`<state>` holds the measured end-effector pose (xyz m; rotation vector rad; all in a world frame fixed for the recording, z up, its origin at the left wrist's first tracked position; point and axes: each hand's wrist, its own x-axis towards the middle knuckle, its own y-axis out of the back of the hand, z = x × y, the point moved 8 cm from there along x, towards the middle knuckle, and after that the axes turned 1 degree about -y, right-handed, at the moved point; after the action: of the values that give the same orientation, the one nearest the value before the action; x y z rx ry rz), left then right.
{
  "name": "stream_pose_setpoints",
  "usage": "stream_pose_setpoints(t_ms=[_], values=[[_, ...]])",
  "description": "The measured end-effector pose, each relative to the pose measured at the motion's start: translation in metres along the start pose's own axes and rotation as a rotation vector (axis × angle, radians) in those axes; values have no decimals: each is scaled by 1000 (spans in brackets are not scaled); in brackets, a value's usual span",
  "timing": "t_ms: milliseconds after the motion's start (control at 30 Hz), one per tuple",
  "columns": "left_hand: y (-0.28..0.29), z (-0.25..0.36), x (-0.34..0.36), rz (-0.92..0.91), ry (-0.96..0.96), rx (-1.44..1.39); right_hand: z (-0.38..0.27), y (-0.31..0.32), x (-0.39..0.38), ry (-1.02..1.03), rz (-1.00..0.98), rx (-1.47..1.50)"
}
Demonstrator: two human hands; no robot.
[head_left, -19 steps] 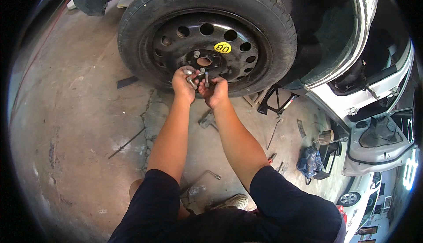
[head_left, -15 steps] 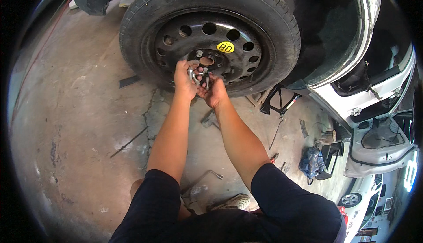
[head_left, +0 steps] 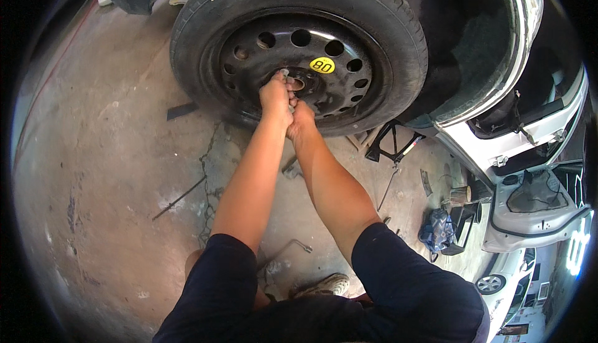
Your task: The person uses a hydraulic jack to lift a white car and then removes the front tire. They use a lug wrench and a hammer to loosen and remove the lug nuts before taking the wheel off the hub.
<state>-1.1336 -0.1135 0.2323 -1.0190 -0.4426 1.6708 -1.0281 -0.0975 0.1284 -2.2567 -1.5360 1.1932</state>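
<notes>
A black steel wheel (head_left: 249,94) with a yellow round sticker (head_left: 322,65) stands upright before me, mounted at the car. My left hand (head_left: 275,99) is closed at the hub, its fingertips against a metal lug bolt (head_left: 284,72) just up and left of the round centre hole (head_left: 299,84). Close below and to the right, my right hand (head_left: 302,119) is curled with its wrist against the left one. Lug bolts lay in the hands a moment earlier; the closed fingers now mostly hide them.
A black scissor jack (head_left: 392,142) rests on the floor right of the tyre. Near my shoe (head_left: 330,284) lies a bent lug wrench (head_left: 299,245). A thin rod (head_left: 180,198) is at left. Farther right are a blue patterned bag (head_left: 438,231) and an open car door (head_left: 529,200).
My left hand has moved up and right to the hub, and its fingers have closed. The right hand has curled inward, hiding the lug bolts that showed in both hands before.
</notes>
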Motion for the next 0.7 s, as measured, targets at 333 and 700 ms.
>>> stream_pose_setpoints(t_ms=[333, 700], values=[[14, 1, 6, -2, 49, -30, 23, -16, -17, -107, -64, 113], [17, -5, 12, -34, 135, -75, 24, -13, -7, -57, 19, 254]])
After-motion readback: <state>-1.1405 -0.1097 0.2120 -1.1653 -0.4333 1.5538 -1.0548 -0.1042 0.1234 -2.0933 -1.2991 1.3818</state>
